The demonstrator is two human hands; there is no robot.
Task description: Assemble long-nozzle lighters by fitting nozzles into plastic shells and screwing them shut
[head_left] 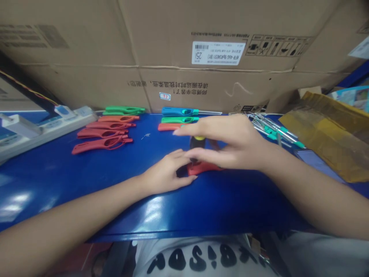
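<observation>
A red utility lighter lies on the blue tabletop in front of me, partly covered by both hands. My left hand steadies its left end, thumb on the near side and fingers on the far side. In my right hand is a screwdriver with a black and yellow handle, held upright between thumb and fingers. Its lower end points down at the red lighter; the tip is hard to make out. Just behind my hands lie a blue lighter with a metal tube, a green lighter and a red lighter.
Several red, orange and green lighter bodies lie at the left, near a white power strip. Metal tubes with green parts, a phone and a yellow plastic bag are at the right. A cardboard box stands behind.
</observation>
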